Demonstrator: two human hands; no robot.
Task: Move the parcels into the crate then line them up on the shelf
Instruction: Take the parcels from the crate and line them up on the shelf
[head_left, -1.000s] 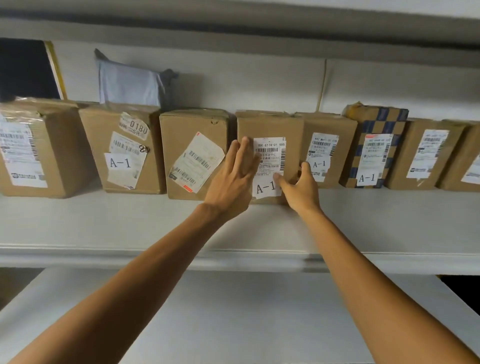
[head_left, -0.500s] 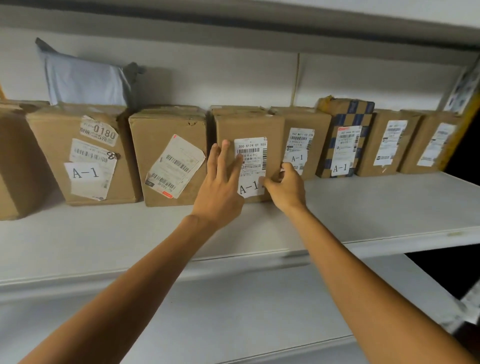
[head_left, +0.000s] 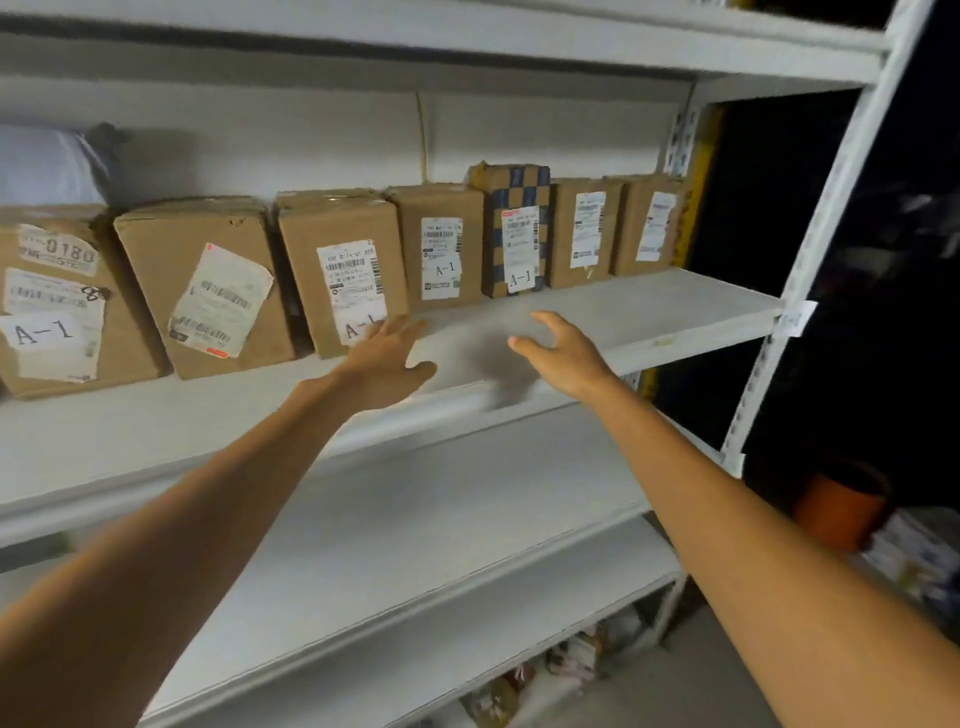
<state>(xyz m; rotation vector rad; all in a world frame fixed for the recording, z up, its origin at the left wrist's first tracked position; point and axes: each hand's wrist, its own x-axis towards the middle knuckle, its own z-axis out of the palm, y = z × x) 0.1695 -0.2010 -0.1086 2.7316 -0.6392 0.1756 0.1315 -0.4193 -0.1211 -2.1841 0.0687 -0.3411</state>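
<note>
Several cardboard parcels stand in a row on the white shelf (head_left: 649, 306), labels facing out. The one with the A-1 label (head_left: 340, 270) stands in the middle of the row, with a plain brown parcel (head_left: 208, 280) to its left and a smaller A-1 parcel (head_left: 441, 244) to its right. A blue-checked parcel (head_left: 517, 228) follows. My left hand (head_left: 387, 358) hovers open just in front of the middle parcel's lower corner, holding nothing. My right hand (head_left: 558, 348) is open over the bare shelf front, apart from every parcel.
A grey mailer bag (head_left: 47, 166) leans behind the left parcels. A lower shelf board (head_left: 415, 525) lies under my arms. The rack's perforated upright (head_left: 810, 249) stands at right, with an orange object (head_left: 836, 506) and dark space beyond it. Clutter sits on the floor.
Both hands have come off the middle A-1 parcel and drawn back with fingers spread. My view has swung right, showing the shelf's right end and the upright.
</note>
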